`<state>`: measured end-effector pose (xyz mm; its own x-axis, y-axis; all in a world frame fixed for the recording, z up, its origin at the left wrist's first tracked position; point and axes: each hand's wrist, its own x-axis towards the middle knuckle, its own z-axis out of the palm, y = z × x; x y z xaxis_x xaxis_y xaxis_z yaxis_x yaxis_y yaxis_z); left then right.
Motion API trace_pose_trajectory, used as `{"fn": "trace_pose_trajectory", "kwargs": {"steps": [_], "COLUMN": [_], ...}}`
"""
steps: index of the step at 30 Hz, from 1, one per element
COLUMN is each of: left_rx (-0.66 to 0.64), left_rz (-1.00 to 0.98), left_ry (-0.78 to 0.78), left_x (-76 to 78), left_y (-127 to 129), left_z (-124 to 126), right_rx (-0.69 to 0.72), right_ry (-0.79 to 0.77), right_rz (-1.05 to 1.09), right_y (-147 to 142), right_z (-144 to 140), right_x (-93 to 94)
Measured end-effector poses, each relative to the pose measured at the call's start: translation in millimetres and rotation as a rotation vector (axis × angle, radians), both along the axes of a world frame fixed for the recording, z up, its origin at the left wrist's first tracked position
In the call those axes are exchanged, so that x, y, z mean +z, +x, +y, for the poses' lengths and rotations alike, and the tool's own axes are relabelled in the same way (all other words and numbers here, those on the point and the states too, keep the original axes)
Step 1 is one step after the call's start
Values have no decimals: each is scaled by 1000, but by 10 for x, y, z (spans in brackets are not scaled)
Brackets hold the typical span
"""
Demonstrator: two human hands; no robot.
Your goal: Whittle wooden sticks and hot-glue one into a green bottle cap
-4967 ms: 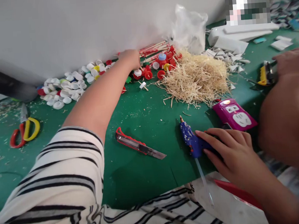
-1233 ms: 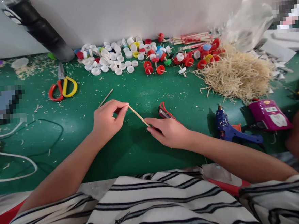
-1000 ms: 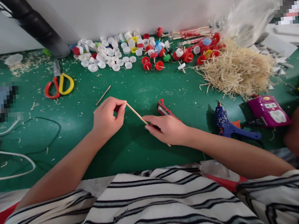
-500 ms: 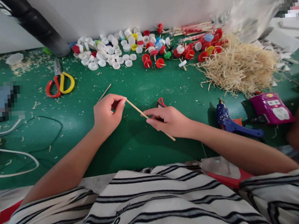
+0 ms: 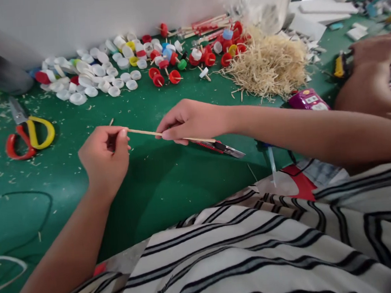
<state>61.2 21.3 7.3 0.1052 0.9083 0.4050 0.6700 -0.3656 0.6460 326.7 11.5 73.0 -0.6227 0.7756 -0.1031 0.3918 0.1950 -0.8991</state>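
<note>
A thin wooden stick (image 5: 143,132) runs between my two hands above the green table (image 5: 165,189). My left hand (image 5: 107,155) pinches its left end between thumb and forefinger. My right hand (image 5: 190,122) is closed around its middle, and the far end shows past the fingers. A red utility knife (image 5: 227,149) with its blade out lies just below my right hand; part of its handle is hidden. Behind my left hand pokes the tip of another thin stick (image 5: 111,121).
Scissors (image 5: 30,138) with red and yellow handles lie at left. White and coloured bottle caps (image 5: 93,73) are heaped at the back, near red caps on sticks (image 5: 174,76). Wood shavings (image 5: 266,65) form a pile. Another person's arm (image 5: 368,78) rests at right, near a purple box (image 5: 309,99).
The view has swung to the right. The stick has turned closer to level, my right hand has slid along it towards the left, and the knife's blade has come into sight.
</note>
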Motion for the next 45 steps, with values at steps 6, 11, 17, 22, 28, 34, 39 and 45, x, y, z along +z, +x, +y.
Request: {"fn": "trace_pose_trajectory", "kwargs": {"steps": [6, 11, 17, 22, 28, 34, 39, 45], "left_rx": [-39, -43, -69, -132, -202, -184, -215, -200], "left_rz": [-81, -69, -75, -63, -21, 159, 208, 259], "left_ry": [-146, -201, -129, -102, -41, 30, 44, 41], "left_x": [16, 42, 21, -14, 45, 86, 56, 52], "left_y": [-40, -41, -49, -109, -135, -128, -138, -102], "left_z": [75, 86, 54, 35, -6, -3, 20, 1], "right_rx": [-39, -86, -146, -181, -158, -163, -171, -160], "right_ry": [-39, -141, -243, -167, -49, -17, -17, -29], "right_rz": [54, 159, 292, 333, 245, 204, 194, 199], "right_y": [-76, -141, -220, -223, -195, -197, -200, -198], "right_z": [51, -105, -195, -217, -270, -284, -283, -281], "right_x": [-2, -195, -446, -534, -566, -570, -568, -598]}}
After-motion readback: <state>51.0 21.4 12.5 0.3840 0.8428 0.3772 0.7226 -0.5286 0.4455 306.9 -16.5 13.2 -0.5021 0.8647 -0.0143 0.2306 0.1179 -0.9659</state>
